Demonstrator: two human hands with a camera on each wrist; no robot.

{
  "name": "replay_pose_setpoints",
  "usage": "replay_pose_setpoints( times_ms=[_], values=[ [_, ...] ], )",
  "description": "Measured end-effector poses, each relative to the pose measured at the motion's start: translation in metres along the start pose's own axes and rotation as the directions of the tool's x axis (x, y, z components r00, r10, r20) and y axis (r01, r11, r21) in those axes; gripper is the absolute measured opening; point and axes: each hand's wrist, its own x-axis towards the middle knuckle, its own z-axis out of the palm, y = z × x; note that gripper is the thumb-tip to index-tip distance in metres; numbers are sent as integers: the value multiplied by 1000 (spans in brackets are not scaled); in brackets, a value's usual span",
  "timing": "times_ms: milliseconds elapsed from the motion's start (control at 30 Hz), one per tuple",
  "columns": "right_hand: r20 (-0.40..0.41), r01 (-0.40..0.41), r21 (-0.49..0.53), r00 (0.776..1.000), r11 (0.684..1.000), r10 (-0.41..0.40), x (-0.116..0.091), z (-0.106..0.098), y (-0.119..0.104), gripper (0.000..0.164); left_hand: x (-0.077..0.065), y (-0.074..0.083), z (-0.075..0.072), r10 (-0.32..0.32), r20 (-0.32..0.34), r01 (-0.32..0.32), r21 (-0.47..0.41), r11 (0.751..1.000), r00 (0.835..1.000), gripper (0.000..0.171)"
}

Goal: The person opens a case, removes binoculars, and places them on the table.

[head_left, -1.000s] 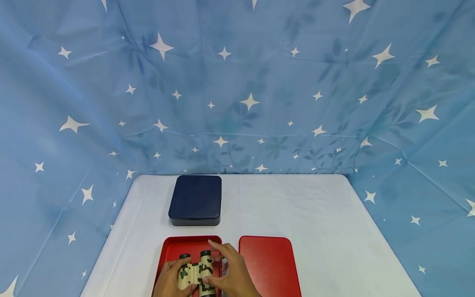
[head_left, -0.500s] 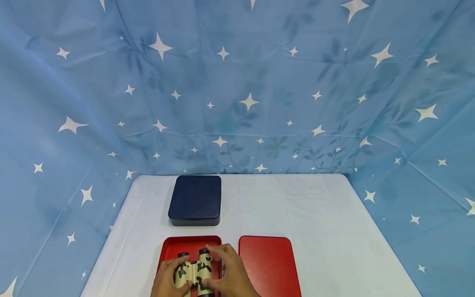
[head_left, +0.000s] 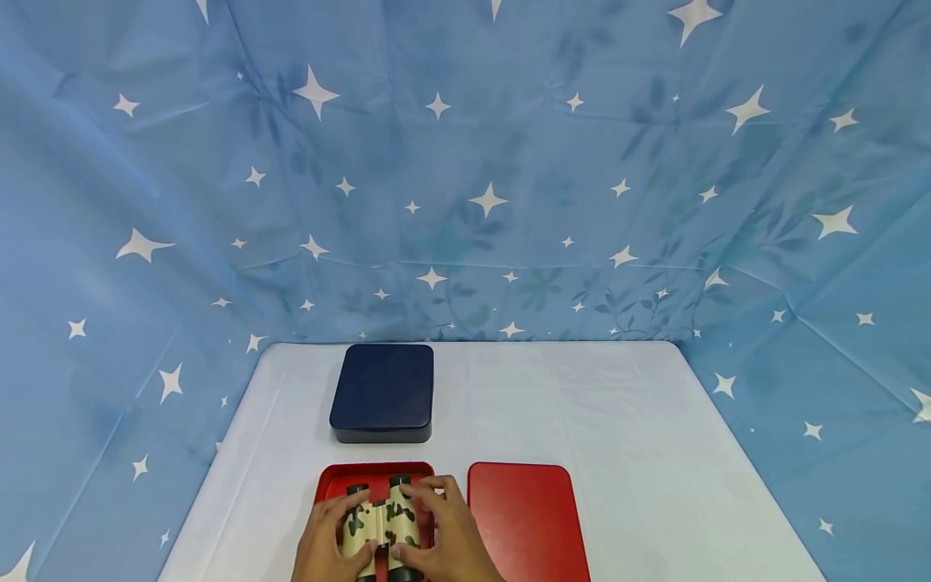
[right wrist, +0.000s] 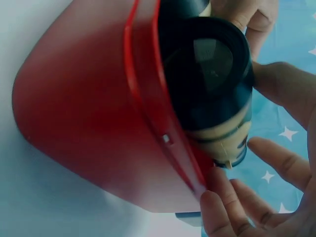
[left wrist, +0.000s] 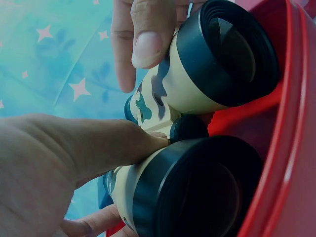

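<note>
Camouflage-patterned binoculars [head_left: 398, 527], tan with dark ends, sit tilted at the mouth of an open red box [head_left: 336, 478]. My left hand [head_left: 323, 540] grips the left barrel, its thumb [left wrist: 118, 142] pressed close to the central hinge. On the other barrel my right hand [head_left: 457, 535] has its thumb on the inner side and fingers along the outer side. In the right wrist view, some right-hand fingertips [right wrist: 215, 210] are right at the box rim. The large lenses [left wrist: 200, 197] face toward the wrist cameras, near the box wall.
Flat to the right of the box lies a red lid [head_left: 527, 521]. Behind the box stands a closed dark blue box [head_left: 384, 388]. White cloth [head_left: 618, 453] covers the table, and a blue star-patterned curtain [head_left: 465, 162] surrounds it.
The binoculars have shifted a little away from the table's near side and slightly left. Both hands have moved along with them. Box, lid and blue box stay put.
</note>
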Motion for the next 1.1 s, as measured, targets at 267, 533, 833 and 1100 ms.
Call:
replay_pose_setpoints(
  times_ms=[267,533,833,1100],
  values=[
    [-7,-49,58,999,997,49,-1,-6,-6,60,-4,13,0,67,-52,-67,4,998,996,65],
    [-22,-78,143,996,987,82,-4,-15,-10,60,-6,29,2,100,-55,-100,13,995,993,66],
    [-62,-108,192,991,975,122,-9,-30,-6,59,-6,46,12,160,-72,-162,-18,987,984,65],
    [-164,-43,193,984,980,75,-15,-42,8,61,-3,54,19,197,-6,-194,-216,957,980,64]
  ],
)
